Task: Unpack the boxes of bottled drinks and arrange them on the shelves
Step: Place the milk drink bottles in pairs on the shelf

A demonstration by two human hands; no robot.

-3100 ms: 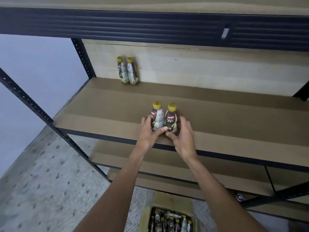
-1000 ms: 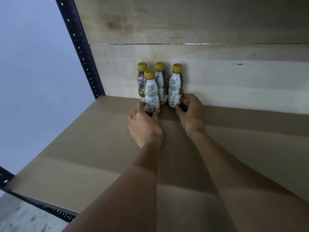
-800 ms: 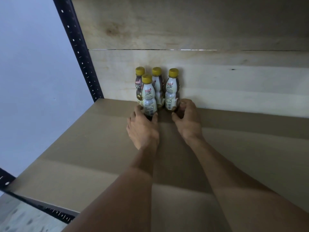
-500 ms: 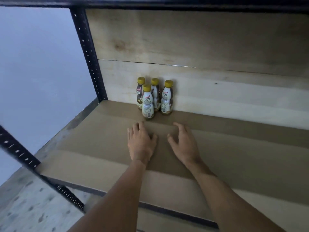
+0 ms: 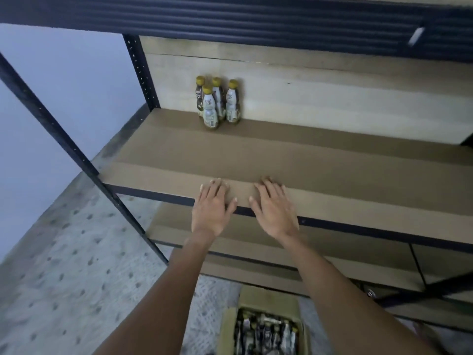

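Head view: one open box (image 5: 226,329) on the floor, boxed bottles (image 5: 266,331) too blurred to count. Left hand (image 5: 211,210) and right hand (image 5: 273,210) are empty, fingers straight, over the front edge of the shelf (image 5: 332,170). Four shelved bottles (image 5: 210,111) stand clustered back-left. Judged barely started, most unpacking left.

Brown board shelf (image 5: 332,160), four yellow-capped bottles (image 5: 210,111) upright in a cluster at its far left, speckled floor (image 5: 64,265) below, open carton (image 5: 265,329) resting on it
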